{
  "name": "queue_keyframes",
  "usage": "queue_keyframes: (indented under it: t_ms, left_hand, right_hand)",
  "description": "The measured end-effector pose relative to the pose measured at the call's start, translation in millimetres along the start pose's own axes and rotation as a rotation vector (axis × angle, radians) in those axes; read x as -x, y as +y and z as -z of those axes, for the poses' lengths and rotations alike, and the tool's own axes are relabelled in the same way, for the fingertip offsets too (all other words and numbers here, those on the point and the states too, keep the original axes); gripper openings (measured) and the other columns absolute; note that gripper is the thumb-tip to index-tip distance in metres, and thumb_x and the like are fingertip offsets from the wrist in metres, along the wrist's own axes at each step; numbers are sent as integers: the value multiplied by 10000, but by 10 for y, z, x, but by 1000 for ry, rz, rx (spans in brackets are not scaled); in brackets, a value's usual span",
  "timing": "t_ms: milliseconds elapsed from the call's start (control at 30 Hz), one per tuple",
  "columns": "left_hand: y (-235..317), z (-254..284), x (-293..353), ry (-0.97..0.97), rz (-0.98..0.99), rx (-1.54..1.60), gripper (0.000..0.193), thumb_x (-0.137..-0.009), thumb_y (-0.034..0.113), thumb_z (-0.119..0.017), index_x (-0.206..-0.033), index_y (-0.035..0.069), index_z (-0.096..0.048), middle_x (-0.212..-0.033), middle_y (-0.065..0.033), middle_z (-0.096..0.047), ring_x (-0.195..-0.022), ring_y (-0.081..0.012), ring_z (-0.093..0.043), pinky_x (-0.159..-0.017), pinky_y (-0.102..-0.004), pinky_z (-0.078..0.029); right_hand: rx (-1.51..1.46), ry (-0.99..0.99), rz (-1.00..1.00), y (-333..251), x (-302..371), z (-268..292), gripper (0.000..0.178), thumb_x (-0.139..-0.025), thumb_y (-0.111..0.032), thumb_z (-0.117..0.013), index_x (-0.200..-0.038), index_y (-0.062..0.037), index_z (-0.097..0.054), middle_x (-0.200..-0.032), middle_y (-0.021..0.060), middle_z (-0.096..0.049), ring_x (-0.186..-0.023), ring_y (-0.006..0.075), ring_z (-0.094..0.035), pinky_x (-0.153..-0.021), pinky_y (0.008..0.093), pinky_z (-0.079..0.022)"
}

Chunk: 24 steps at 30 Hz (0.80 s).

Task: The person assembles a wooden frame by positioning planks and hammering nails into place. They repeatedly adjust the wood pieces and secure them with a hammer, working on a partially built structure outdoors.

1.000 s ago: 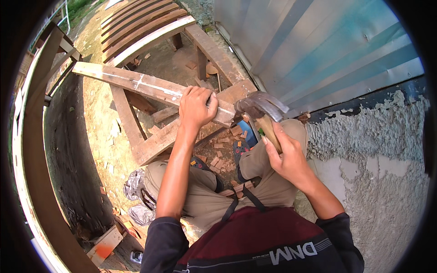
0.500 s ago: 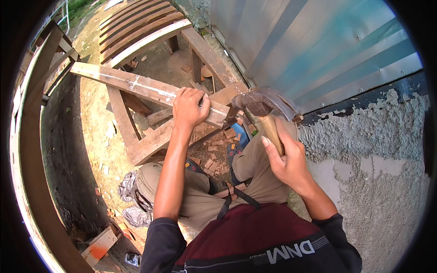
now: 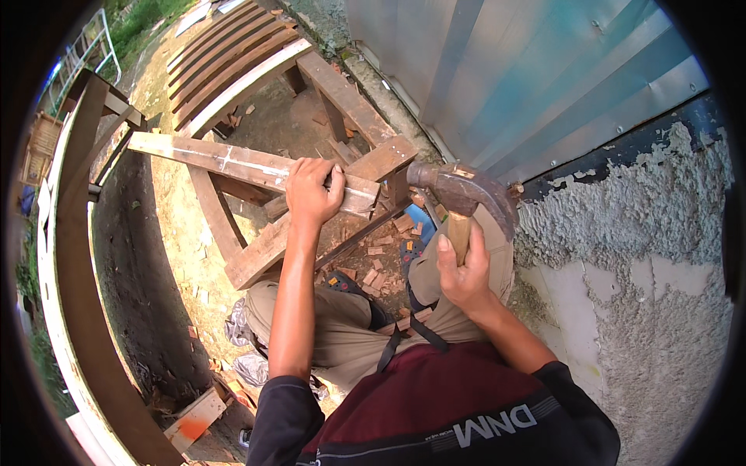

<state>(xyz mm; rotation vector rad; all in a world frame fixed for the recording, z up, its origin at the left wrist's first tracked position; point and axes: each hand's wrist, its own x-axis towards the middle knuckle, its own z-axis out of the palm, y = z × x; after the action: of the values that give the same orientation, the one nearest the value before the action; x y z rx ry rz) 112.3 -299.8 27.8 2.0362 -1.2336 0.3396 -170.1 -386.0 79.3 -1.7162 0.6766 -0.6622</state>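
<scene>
My left hand [image 3: 312, 189] is wrapped around a wooden beam [image 3: 233, 159] near its right end. White streaks mark the beam's upper face, and it slants across a wooden frame [image 3: 256, 255]. In my right hand [image 3: 466, 268] is a claw hammer [image 3: 465, 190], gripped by its wooden handle just below the rusty head. The hammer's head is raised to the right of the beam's end, apart from it, its face toward the beam. The lower part of the handle is hidden by my fingers.
Wooden slats [image 3: 233, 58] span the frame's far part. A corrugated metal sheet [image 3: 521, 70] and a rough plastered wall [image 3: 622, 225] stand close on the right. Wood offcuts [image 3: 377, 272] lie around my shoes. A long curved-looking timber [image 3: 78, 272] runs along the left.
My right hand and the hammer have shifted slightly, with the hammer's head now more level and turned toward the beam. The left hand keeps its grip; the whole view has shifted a little.
</scene>
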Motion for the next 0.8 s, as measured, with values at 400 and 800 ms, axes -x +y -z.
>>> queue_keyframes:
  t_ms: [400, 800]
  left_hand:
    - [16, 34, -34, -18, -5, -9, 186, -868, 159, -623, -781, -3, -650, -770, -175, -640, -785, -377, -610, -829, -445, -478]
    - [19, 17, -12, -6, -19, -12, 190, -855, 172, -622, -773, 2, -645, -763, -171, -642, -777, -372, -613, -835, -444, -483]
  right_hand:
    - [-188, -24, -66, 307, -115, 152, 412, -1067, -197, -549, -1425, -14, -458, -790, 13, -536, -595, 51, -496, -533, 225, -413]
    - [215, -154, 121, 392, -5, 10, 451, -1009, -135, -618, -1407, 41, -498, -992, 169, -711, -869, 213, -700, -759, 367, -557]
